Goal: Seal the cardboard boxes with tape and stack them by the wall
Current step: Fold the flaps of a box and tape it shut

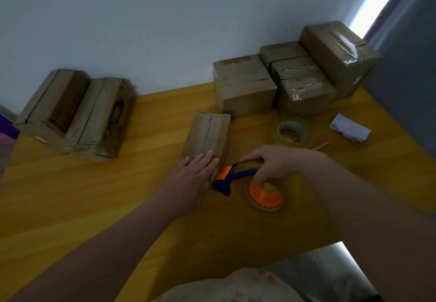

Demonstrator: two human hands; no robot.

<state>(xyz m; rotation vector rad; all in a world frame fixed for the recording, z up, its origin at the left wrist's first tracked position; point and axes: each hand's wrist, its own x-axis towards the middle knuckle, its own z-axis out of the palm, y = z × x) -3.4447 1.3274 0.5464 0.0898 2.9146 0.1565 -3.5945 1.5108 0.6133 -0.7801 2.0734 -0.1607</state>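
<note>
Holds down the middle box [207,134] with flat, straight-fingered left hand [195,172]. Grips tape gun [238,174] in curled right hand [276,162] at its near end. Upper right: taped boxes [304,82] by wall [141,30]. Left side: two boxes [70,113], likely untaped.

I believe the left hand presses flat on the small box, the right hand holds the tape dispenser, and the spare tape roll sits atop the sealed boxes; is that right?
Not quite: in the head view the spare tape roll lies on the table near the sealed boxes, not atop them. The left hand on the small box and the right hand holding the tape dispenser are correct.
</note>
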